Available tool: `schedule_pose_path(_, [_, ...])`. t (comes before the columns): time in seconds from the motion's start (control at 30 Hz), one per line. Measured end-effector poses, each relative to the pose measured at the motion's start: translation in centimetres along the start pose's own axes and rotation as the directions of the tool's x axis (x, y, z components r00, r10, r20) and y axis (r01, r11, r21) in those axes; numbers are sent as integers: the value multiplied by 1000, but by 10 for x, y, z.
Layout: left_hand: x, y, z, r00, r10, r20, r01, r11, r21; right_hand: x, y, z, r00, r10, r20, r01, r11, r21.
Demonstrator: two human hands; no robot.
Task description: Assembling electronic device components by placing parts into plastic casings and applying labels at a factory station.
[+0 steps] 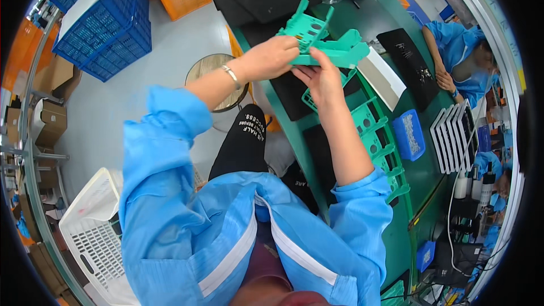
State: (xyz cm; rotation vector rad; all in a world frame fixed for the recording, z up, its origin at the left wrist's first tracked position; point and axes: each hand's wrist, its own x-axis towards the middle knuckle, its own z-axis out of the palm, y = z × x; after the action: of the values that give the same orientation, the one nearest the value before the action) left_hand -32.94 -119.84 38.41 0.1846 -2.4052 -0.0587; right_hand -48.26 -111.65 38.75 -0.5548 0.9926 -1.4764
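A green moulded plastic frame, with upright prongs and round holes, is held above the far part of the bench. My left hand is closed at the frame's left side, fingers pinched together; whether a small part is also between them is hidden. From below, my right hand grips the frame's near edge, thumb on the front and fingers underneath. More green plastic frames lie in a row on the bench beside my right forearm. A white flat box lies just right of my right hand.
The green bench runs along my right, with a blue tray of small parts and upright white panels. A co-worker's hand rests by a black mat. Left are stacked blue crates, a white basket and a round stool.
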Motion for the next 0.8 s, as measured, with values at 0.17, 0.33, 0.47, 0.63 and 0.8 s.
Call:
schedule_pose_path(0.17, [12,-46,36,998,-67,2,67,998,-23,52,-15,-14,996,-19,-92,9,994,-107])
schedule_pose_path(0.33, [0,-73,28,985,-162,62,158,985,66,78,-8,-43,975,-65,-215,28,984,-174])
schedule_pose_path(0.47, [-22,-108,36,970,-243,10,224,909,351,58,-22,-69,963,-123,-239,64,969,-239])
schedule_pose_path(0.63, [-31,-160,34,958,-285,-12,257,843,472,2,-50,-105,967,-109,-229,41,958,-285])
schedule_pose_path(0.8, [-6,-167,24,932,-266,-244,339,878,338,-42,-57,-125,925,-119,-361,-31,922,-385])
